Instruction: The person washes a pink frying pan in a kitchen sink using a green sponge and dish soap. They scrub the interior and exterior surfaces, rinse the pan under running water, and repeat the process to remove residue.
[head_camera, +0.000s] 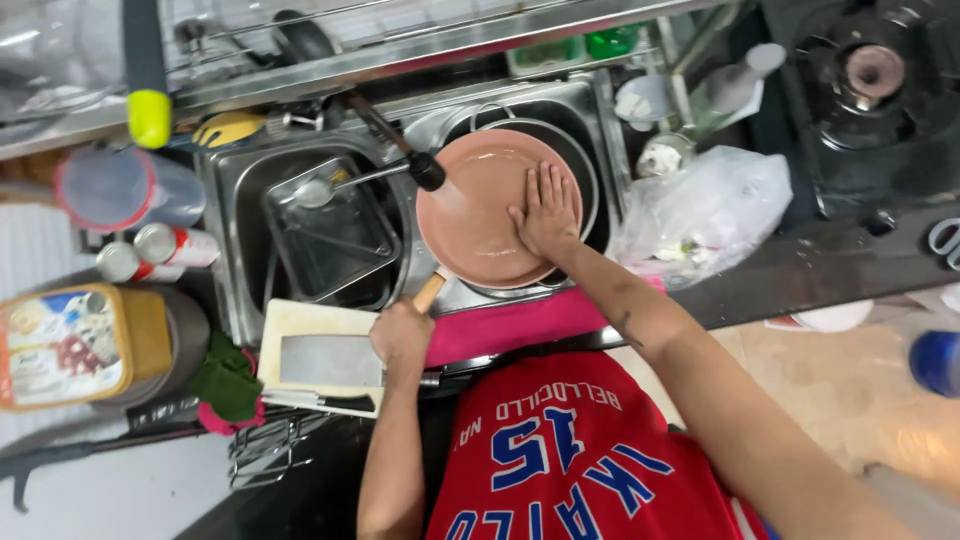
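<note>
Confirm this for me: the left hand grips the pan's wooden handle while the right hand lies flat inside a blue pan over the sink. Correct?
Not quite: the pan is pink, not blue, as the head view shows. The rest holds: the left hand grips the wooden handle and the right hand lies flat inside the pan over the sink.

Even, fairly bright light is seen; glare is thrown off the steel sink (240, 190) rim, and edges are bent and slightly blurred.

Faucet (385, 140) and plastic bag (705, 215) flank the pan (480, 225); left basin (330, 235) open.
</note>
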